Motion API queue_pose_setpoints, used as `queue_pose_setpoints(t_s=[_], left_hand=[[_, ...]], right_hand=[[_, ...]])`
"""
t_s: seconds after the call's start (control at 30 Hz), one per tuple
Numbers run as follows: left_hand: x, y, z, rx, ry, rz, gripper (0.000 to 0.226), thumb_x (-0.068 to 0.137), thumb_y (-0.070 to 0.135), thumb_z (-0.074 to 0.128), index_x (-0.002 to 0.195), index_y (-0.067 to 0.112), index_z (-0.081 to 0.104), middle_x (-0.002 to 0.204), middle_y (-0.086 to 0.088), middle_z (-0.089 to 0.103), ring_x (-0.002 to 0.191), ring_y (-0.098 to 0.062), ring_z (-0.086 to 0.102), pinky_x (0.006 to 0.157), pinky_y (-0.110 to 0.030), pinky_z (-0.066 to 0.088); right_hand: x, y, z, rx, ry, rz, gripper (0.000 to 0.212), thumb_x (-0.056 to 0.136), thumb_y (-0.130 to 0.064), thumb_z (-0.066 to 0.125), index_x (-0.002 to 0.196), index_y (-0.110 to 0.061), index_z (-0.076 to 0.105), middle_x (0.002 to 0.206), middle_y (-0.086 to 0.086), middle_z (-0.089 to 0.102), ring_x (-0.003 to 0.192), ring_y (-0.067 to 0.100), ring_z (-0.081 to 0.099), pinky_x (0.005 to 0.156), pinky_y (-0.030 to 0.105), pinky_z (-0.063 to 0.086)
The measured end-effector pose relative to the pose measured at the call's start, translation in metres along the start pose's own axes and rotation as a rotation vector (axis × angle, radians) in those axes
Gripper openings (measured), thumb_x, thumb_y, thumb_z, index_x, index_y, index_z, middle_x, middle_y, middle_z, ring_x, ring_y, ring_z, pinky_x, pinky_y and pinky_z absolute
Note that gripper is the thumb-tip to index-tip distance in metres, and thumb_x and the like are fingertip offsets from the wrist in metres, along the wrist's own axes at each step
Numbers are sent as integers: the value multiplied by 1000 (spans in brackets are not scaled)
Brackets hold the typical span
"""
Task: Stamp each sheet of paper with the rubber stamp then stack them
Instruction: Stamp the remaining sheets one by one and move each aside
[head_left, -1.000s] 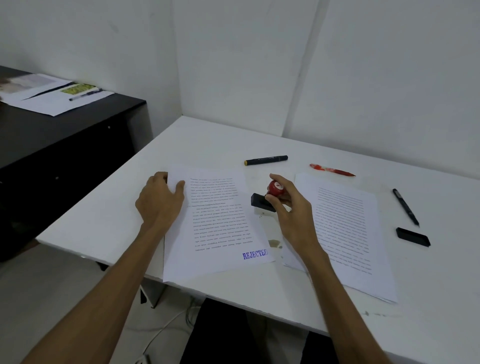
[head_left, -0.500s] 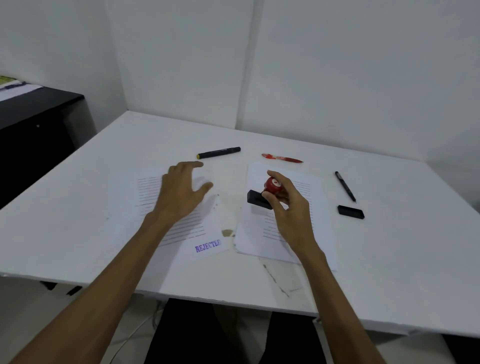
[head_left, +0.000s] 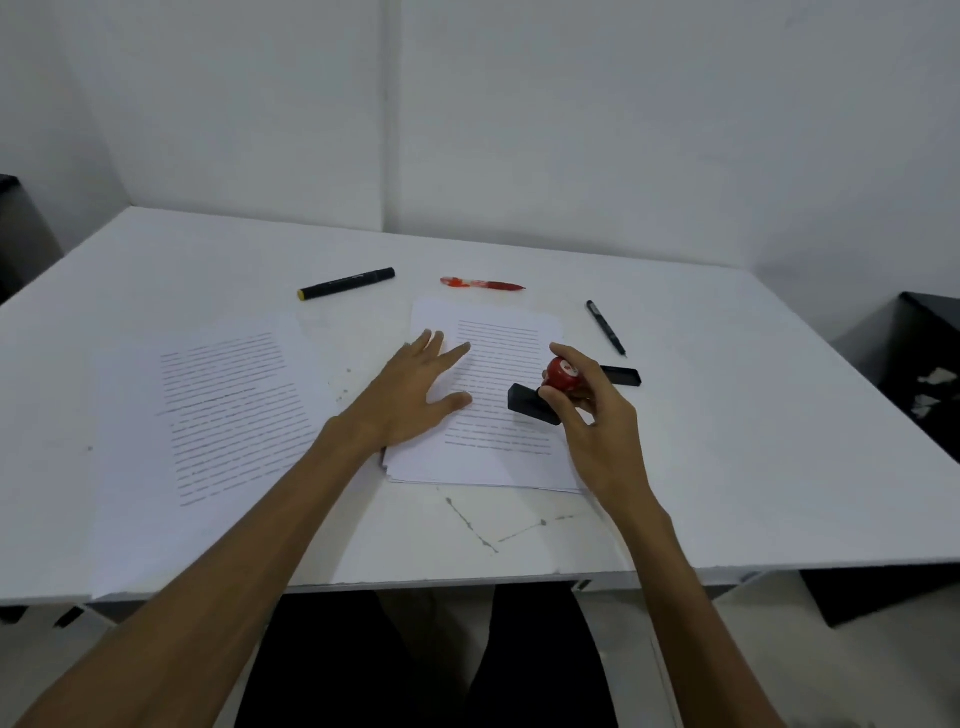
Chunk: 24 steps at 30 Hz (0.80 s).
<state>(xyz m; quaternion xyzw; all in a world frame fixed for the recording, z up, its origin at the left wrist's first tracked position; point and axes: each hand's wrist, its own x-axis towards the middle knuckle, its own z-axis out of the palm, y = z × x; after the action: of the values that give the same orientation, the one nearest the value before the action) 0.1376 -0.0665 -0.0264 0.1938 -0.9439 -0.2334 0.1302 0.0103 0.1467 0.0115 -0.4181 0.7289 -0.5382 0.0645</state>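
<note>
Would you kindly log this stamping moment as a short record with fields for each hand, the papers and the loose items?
left hand: left hand lies flat, fingers spread, on the stack of printed white sheets
right hand: right hand grips the red-knobbed black rubber stamp above that stack
single sheet: separate printed white sheet lies to the left, its near part hidden by the forearm
pens: black marker with yellow end, red pen, thin black pen
other: flat black rectangular piece
surface: white table
</note>
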Motion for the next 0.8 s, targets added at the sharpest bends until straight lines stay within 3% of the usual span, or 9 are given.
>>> queue_pose_setpoints(t_s=[0.23, 0.47, 0.67, 0.8], left_hand=[[1, 1, 6, 141, -61, -21, 70, 92, 65, 29, 153, 31, 20, 162, -7, 6, 150, -17, 0, 121, -42, -2], [1, 2, 10, 169, -18, -82, 73, 87, 72, 25, 151, 37, 24, 162, -3, 9, 149, -14, 3, 119, -52, -4], [0, 4, 12, 223, -2, -136, 77, 82, 78, 18, 150, 41, 25, 162, 1, 9, 149, -13, 3, 115, -59, -7], [0, 7, 13, 221, 13, -165, 72, 85, 75, 23, 149, 41, 26, 162, 1, 10, 149, -13, 4, 114, -60, -10]], right_hand=[[-7, 6, -14, -18, 8, 27, 42, 96, -27, 64, 132, -45, 51, 125, -11, 57, 111, 9, 61, 89, 5, 47], [-11, 7, -20, -58, -8, 28, 43, 96, -28, 64, 130, -50, 48, 120, -27, 53, 107, -1, 59, 87, 1, 44], [-16, 10, -27, -75, -50, 17, 44, 97, -24, 62, 134, -44, 47, 123, -40, 43, 109, -19, 51, 90, -2, 40], [-19, 12, -33, -109, -45, 12, 45, 97, -24, 62, 138, -39, 49, 128, -27, 49, 110, -3, 55, 97, 6, 42]])
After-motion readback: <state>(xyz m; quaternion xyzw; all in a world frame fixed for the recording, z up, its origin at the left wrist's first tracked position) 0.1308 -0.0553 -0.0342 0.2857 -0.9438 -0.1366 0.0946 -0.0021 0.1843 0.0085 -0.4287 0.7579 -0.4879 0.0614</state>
